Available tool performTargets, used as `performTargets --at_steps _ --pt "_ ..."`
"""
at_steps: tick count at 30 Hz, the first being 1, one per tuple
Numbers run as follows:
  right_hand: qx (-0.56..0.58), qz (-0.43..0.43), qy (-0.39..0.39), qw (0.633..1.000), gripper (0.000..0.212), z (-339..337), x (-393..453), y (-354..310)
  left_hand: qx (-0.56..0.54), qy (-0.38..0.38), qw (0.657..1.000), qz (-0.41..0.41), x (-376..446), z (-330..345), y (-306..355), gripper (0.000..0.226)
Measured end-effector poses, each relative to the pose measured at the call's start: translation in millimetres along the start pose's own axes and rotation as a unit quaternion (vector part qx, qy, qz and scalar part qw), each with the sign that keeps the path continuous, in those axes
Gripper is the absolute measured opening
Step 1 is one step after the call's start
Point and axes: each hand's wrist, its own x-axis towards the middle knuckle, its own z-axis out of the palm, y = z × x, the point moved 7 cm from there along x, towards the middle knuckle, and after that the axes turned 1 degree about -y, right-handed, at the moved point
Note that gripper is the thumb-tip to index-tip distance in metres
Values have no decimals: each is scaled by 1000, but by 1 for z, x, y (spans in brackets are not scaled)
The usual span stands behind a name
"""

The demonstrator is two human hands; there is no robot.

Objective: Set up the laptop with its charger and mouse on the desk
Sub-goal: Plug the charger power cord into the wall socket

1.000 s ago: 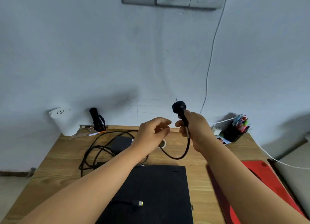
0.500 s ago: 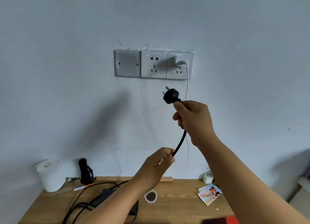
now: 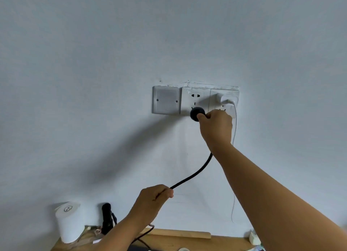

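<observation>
Plugging in the charger is the step in hand. Low at the left, a white roll (image 3: 69, 222) and a dark flashlight (image 3: 107, 219) stand at the far edge of the surface (image 3: 187, 241). The left hand (image 3: 153, 200) pinches the black cable (image 3: 195, 172) lower down, fingers curled round it. Up on the wall, the right hand (image 3: 216, 126) grips the black plug (image 3: 197, 113), held against the lower holes of the middle socket (image 3: 195, 100); whether the pins are in cannot be told. A white adapter (image 3: 227, 98) fills the socket to the right. Next probably comes a firm, straight push, then letting go of the slack.
</observation>
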Motion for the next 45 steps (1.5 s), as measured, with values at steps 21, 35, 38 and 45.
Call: performTargets --at_steps 21,35,38,45 --pt "46 45 134 989 29 33 -9 12 -12 48 998 33 25 -36 -33 27" --pt "-33 66 122 990 36 33 7 -9 -8 44 996 76 26 -48 -25 30" --pt "-44 66 119 990 38 29 15 -10 -6 43 995 93 26 -48 -17 28" --pt "-59 51 140 987 38 37 25 -11 -33 39 997 65 29 -48 -30 26"
